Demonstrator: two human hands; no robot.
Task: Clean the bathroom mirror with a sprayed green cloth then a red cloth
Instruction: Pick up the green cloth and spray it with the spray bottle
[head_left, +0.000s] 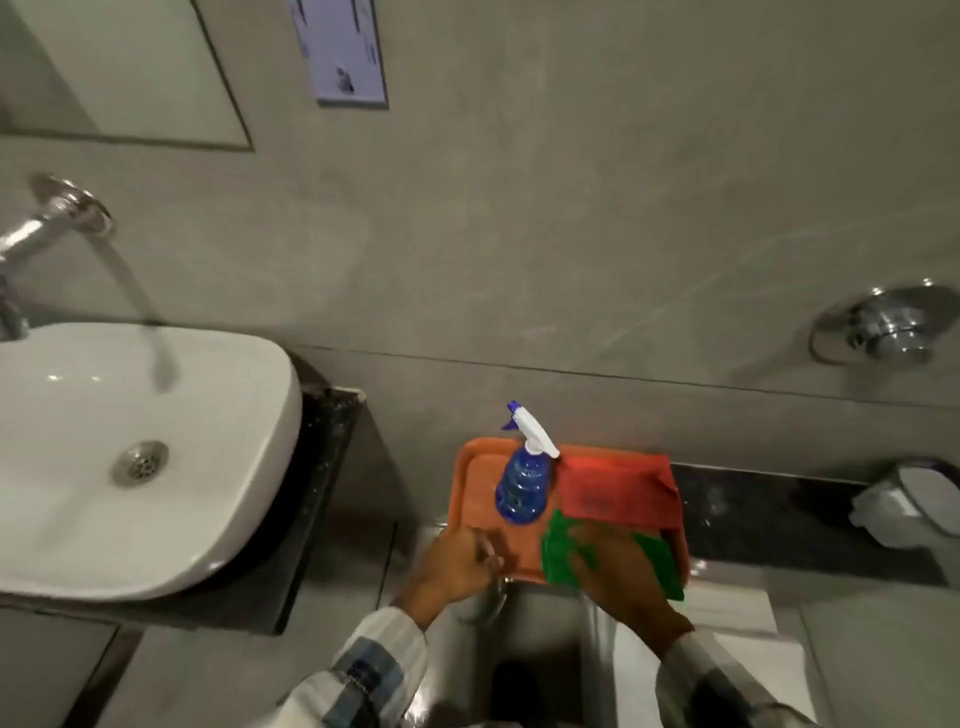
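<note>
Nearest the camera, two striped sleeves are reaching forward to the orange tray (480, 486), which serves here as the landmark. The right hand (621, 582) is lying on the green cloth (563, 556) at the tray's near right corner, fingers spread flat over it; whether the grip is closing on the fabric I cannot tell, since motion blur is softening the fingers. The left hand (457, 569) is hovering at the tray's near left edge, fingers loosely curled and pinching nothing that shows.

The task is looking barely begun. The green cloth is only now being taken up, it is not yet sprayed as far as one can judge, and wiping with either cloth is still ahead.

The green cloth is looking folded and flat, its far edge touching the red cloth (618, 491). That one is lying folded on the tray's far right part, untouched. Just left of it, on the tray's middle, the blue spray bottle (519, 486) is standing upright, its white trigger head leaning toward the wall.

Well left of the tray, a white basin (218, 415) is sitting on a dark bench (322, 467) with water running from the tap (36, 228). Farthest, up and left of the tray, a corner of the mirror (130, 67) is showing.
</note>
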